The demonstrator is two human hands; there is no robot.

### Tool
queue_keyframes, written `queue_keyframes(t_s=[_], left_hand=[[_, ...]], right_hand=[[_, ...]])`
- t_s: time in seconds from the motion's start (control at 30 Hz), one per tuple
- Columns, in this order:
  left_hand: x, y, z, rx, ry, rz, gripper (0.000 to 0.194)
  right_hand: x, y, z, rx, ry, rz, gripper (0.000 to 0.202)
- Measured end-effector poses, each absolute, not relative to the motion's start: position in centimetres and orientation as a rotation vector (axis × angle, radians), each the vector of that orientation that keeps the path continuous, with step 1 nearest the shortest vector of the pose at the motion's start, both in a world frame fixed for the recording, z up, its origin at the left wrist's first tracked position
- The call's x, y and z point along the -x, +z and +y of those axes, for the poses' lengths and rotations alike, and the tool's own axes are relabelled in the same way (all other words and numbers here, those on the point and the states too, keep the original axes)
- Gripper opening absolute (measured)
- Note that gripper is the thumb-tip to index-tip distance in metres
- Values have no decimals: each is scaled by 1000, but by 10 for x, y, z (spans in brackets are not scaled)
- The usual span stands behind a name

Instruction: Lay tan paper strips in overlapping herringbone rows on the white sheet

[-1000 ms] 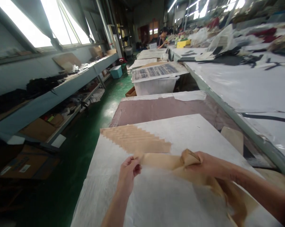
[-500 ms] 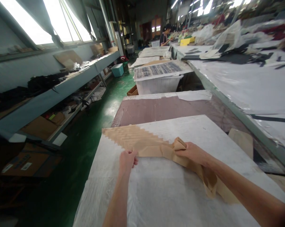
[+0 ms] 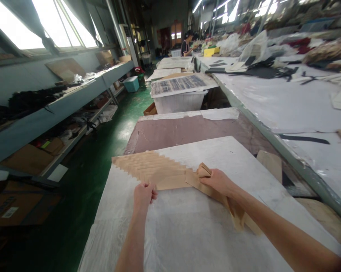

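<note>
Several strips (image 3: 150,166) at sheet edge (image 3: 193,145)

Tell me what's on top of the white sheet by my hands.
Overlapping tan strips lie on the white sheet; your right hand holds folded tan material. The sheet's surface beneath the strips is covered.

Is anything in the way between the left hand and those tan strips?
No, nothing visible: the left hand touches the left end of the nearest strip. The right hand holds a folded tan bundle.
</note>
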State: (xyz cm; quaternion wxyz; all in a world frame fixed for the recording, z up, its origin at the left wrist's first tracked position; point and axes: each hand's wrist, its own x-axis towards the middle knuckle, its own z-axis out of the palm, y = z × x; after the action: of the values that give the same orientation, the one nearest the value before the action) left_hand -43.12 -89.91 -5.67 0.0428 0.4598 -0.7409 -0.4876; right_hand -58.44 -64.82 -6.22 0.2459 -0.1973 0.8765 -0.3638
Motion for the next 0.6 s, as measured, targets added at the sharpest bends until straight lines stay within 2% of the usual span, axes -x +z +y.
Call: queue_keyframes(t_s=[0.6], left_hand=[[431,-53,-901,-1428,-1440,-2383,18]], right_hand=[[582,-68,-645,599,-880,2429,19]])
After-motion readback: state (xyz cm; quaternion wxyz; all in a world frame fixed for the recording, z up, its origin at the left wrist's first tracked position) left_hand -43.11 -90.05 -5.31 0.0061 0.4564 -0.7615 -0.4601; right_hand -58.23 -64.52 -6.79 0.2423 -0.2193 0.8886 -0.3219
